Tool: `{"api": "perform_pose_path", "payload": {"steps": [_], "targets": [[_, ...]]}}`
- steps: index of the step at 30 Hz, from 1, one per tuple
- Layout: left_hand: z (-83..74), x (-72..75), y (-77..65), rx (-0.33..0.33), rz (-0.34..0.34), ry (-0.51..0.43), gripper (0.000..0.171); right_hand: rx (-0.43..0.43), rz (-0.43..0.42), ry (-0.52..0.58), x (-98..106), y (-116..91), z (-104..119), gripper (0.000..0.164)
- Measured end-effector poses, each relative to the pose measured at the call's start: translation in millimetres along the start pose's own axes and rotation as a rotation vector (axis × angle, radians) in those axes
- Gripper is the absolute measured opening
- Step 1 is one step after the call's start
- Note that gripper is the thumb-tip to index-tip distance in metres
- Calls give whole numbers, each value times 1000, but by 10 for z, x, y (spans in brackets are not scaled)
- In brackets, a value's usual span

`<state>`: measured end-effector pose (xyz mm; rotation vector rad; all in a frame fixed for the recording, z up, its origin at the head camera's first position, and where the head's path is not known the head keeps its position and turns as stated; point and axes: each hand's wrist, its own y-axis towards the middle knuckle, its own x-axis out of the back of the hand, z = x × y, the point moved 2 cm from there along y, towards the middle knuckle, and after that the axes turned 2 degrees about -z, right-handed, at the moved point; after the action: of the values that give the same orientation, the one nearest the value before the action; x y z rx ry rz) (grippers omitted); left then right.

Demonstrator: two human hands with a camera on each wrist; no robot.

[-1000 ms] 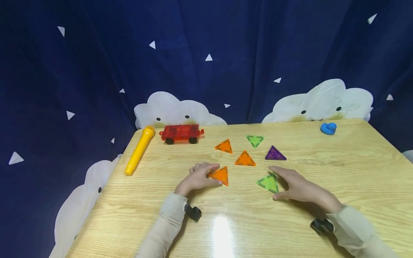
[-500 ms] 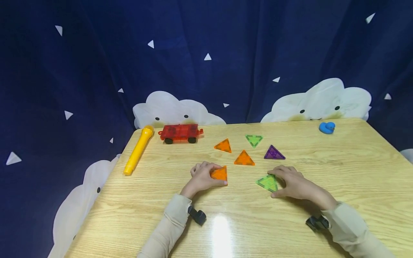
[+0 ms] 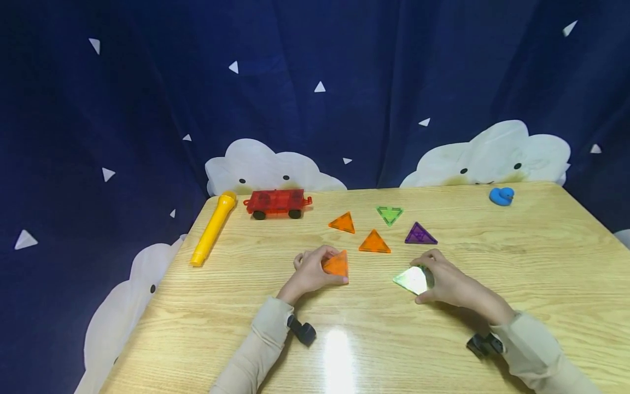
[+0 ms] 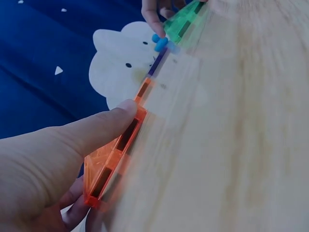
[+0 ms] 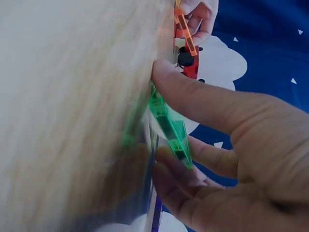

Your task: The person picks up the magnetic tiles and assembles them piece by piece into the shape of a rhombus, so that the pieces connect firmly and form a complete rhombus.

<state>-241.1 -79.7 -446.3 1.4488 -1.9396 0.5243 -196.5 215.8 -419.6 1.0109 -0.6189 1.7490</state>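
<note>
My left hand (image 3: pixel 311 272) pinches a translucent orange triangle magnetic tile (image 3: pixel 337 265) between thumb and fingers. In the left wrist view the thumb lies on one corner of this orange tile (image 4: pixel 116 157), close over the table. To the right, my right hand (image 3: pixel 449 282) holds a translucent green triangle magnetic tile (image 3: pixel 409 279), thumb at the near corner and fingers at the far one. Bright glare covers part of it. The right wrist view shows this green tile (image 5: pixel 169 128) tilted, its finger-side edge raised off the tabletop.
Beyond the hands lie two more orange triangles (image 3: pixel 375 242) (image 3: pixel 343 222), a purple triangle (image 3: pixel 420 234) and another green triangle (image 3: pixel 390 215). A red wheeled car base (image 3: pixel 276 202) and yellow toy microphone (image 3: pixel 214 229) stand back left, a blue rubber duck (image 3: pixel 501 196) back right.
Left thumb and fingers have closed on the orange tile, which has tilted up slightly. The right fingers have moved in around the green tile, which now tilts and catches the light.
</note>
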Motion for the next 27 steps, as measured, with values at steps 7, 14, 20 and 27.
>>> {"api": "perform_pose_path", "payload": {"steps": [7, 14, 20, 27], "targets": [[-14, 4, -10, 9, 21, -27, 60, -10, 10, 104, -8, 7, -21, 69], [-31, 28, -19, -4, 27, -31, 62, 47, 59, 185, -11, -3, -34, 68], [-33, 31, -24, -31, 40, -31, 59, 69, 112, 243, 2, -8, -38, 62], [-41, 33, -21, -33, 50, -32, 58, 45, 133, 290, -18, -9, -5, 58]]}}
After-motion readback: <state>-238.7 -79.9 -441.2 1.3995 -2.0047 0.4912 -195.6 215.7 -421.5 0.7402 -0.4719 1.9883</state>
